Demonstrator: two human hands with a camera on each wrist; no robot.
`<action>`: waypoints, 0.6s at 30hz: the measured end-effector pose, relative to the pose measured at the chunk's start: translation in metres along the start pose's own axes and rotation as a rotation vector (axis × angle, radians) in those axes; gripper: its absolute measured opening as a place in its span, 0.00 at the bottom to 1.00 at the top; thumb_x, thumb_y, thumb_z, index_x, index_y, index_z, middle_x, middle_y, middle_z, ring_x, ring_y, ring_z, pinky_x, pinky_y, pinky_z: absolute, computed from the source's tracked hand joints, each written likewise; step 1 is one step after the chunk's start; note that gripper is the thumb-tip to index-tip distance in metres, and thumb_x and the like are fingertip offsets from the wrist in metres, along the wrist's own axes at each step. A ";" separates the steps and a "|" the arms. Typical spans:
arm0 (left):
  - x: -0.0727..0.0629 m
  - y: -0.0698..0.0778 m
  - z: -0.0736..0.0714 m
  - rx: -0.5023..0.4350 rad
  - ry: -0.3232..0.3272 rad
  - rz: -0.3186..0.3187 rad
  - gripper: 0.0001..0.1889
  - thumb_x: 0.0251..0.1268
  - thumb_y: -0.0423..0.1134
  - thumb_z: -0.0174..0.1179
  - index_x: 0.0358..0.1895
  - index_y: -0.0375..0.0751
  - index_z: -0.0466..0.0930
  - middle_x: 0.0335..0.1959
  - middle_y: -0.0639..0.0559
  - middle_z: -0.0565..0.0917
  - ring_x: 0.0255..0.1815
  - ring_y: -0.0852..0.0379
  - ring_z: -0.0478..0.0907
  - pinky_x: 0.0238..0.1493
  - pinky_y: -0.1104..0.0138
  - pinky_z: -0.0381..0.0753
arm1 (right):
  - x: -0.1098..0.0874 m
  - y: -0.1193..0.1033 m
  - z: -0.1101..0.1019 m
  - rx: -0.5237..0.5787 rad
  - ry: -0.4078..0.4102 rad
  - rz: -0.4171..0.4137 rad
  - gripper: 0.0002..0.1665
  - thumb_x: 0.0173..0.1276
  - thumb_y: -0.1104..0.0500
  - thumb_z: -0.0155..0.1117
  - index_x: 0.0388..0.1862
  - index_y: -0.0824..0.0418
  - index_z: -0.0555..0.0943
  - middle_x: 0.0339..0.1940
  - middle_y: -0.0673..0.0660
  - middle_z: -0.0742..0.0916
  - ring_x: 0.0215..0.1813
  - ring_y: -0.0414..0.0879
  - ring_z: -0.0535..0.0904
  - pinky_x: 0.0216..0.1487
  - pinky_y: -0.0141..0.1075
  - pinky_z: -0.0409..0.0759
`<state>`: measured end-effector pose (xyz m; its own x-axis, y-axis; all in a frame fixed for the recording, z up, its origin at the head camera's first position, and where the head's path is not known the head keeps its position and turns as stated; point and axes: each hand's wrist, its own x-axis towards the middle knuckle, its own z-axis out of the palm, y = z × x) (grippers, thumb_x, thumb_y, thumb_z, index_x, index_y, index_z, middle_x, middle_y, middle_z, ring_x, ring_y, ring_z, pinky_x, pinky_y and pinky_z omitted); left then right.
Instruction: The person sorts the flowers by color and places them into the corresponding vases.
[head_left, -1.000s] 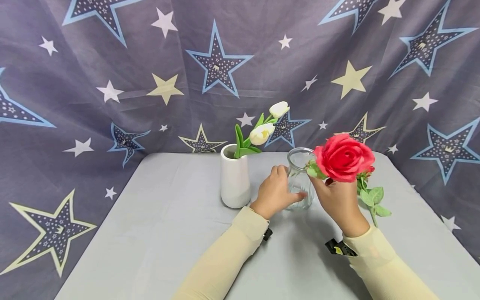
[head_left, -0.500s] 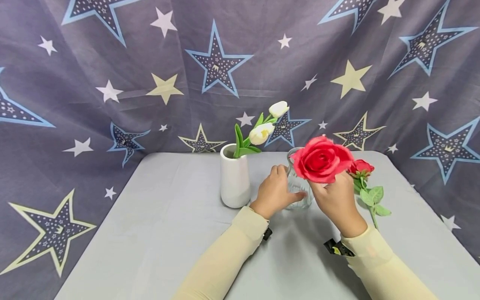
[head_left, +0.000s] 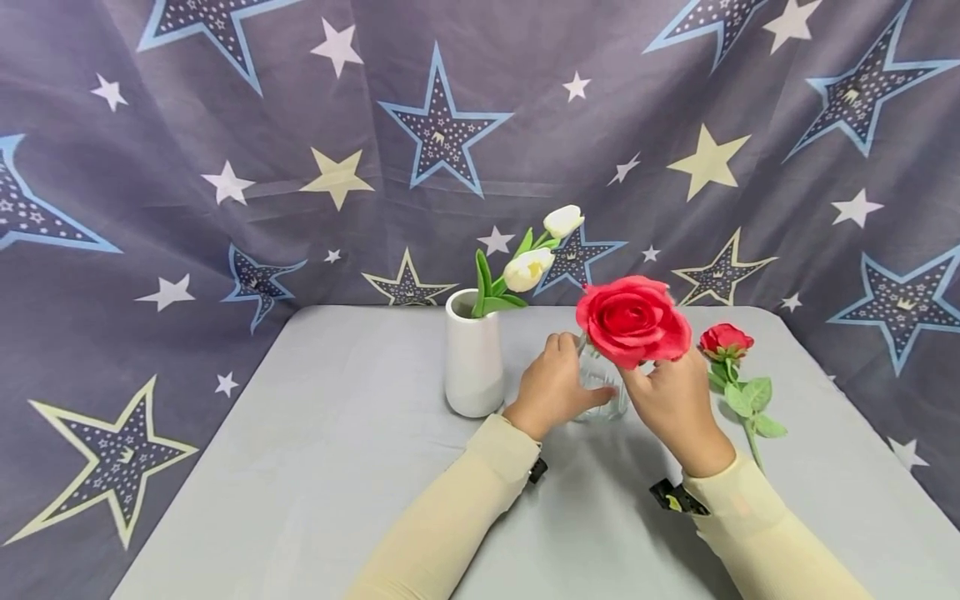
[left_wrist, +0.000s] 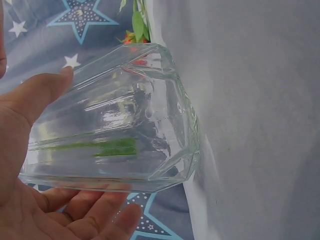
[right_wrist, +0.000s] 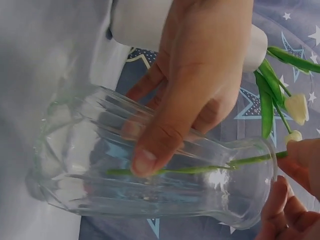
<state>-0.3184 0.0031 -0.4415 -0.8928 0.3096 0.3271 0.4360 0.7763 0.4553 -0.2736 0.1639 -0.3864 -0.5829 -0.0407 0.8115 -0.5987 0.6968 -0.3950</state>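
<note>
My left hand [head_left: 551, 387] grips the side of a clear glass vase [left_wrist: 115, 115], thumb on one face and fingers round the other. The vase stands on the table. Over its mouth is a large red rose [head_left: 633, 321], which hides the rim in the head view. My right hand [head_left: 678, 404] holds the rose below its bloom. In the right wrist view, the fingers of that hand [right_wrist: 300, 200] pinch the green stem [right_wrist: 200, 170] at the rim. The stem runs down inside the glass, its lower end apart from the vase's base.
A white vase [head_left: 474, 367] with white tulips [head_left: 528, 269] stands just left of the glass one. To the right, a second red rose [head_left: 726, 340] lies on the grey-covered table [head_left: 300, 467]. A star-patterned curtain [head_left: 270, 217] hangs behind.
My right hand has brought the large rose leftward, from beside the glass vase to over its mouth, and slightly down. The left hand keeps its grip on the vase.
</note>
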 end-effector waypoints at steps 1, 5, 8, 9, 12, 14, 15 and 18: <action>0.000 0.000 0.001 0.004 0.001 0.006 0.44 0.54 0.65 0.73 0.61 0.35 0.68 0.50 0.45 0.75 0.37 0.55 0.79 0.34 0.67 0.83 | 0.001 0.000 0.000 -0.010 0.005 -0.003 0.20 0.66 0.56 0.75 0.54 0.62 0.85 0.40 0.60 0.89 0.38 0.55 0.81 0.39 0.51 0.76; -0.001 0.001 0.002 0.029 0.015 0.024 0.43 0.54 0.66 0.73 0.59 0.35 0.68 0.49 0.46 0.75 0.36 0.56 0.78 0.32 0.68 0.81 | 0.007 0.001 0.001 -0.037 0.007 -0.024 0.09 0.66 0.56 0.75 0.42 0.59 0.89 0.28 0.57 0.86 0.30 0.50 0.76 0.33 0.45 0.72; -0.001 0.001 0.001 0.029 0.021 0.039 0.43 0.54 0.65 0.74 0.59 0.34 0.69 0.48 0.46 0.75 0.36 0.57 0.76 0.31 0.70 0.79 | 0.011 0.001 0.002 -0.040 -0.006 -0.027 0.05 0.65 0.57 0.77 0.38 0.57 0.91 0.29 0.54 0.85 0.30 0.47 0.77 0.33 0.39 0.73; -0.002 0.002 0.001 0.027 0.021 0.040 0.43 0.54 0.64 0.75 0.59 0.34 0.69 0.47 0.46 0.75 0.35 0.58 0.75 0.30 0.71 0.78 | 0.012 0.001 0.003 -0.040 -0.013 -0.024 0.05 0.64 0.57 0.77 0.38 0.57 0.91 0.31 0.54 0.85 0.31 0.47 0.78 0.34 0.38 0.74; -0.001 0.003 0.001 0.039 0.026 0.033 0.44 0.53 0.64 0.75 0.60 0.35 0.69 0.46 0.47 0.74 0.33 0.59 0.73 0.28 0.74 0.75 | 0.013 0.003 0.003 -0.035 -0.040 -0.006 0.06 0.64 0.58 0.78 0.39 0.57 0.92 0.34 0.53 0.84 0.33 0.48 0.79 0.37 0.36 0.73; 0.000 0.004 0.002 0.052 0.023 0.015 0.44 0.52 0.65 0.75 0.60 0.36 0.68 0.46 0.48 0.74 0.32 0.60 0.72 0.26 0.74 0.74 | 0.013 0.004 0.004 -0.032 -0.046 0.002 0.07 0.65 0.57 0.77 0.40 0.58 0.92 0.34 0.54 0.82 0.34 0.49 0.79 0.38 0.36 0.72; 0.000 0.004 0.003 0.061 0.026 0.010 0.44 0.52 0.65 0.75 0.59 0.36 0.69 0.45 0.48 0.74 0.32 0.60 0.72 0.26 0.74 0.74 | 0.013 0.004 0.004 -0.030 -0.049 0.007 0.07 0.65 0.57 0.77 0.40 0.58 0.92 0.34 0.54 0.82 0.34 0.50 0.78 0.38 0.36 0.72; 0.001 0.005 0.003 0.077 0.021 -0.006 0.44 0.51 0.66 0.76 0.59 0.37 0.69 0.46 0.49 0.74 0.32 0.59 0.74 0.28 0.73 0.76 | 0.014 0.004 0.003 -0.023 -0.063 0.025 0.07 0.64 0.58 0.77 0.40 0.59 0.92 0.35 0.56 0.80 0.34 0.50 0.76 0.38 0.37 0.70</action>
<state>-0.3171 0.0087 -0.4416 -0.8925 0.2942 0.3419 0.4200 0.8184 0.3922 -0.2862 0.1640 -0.3775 -0.6313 -0.0673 0.7726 -0.5711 0.7144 -0.4044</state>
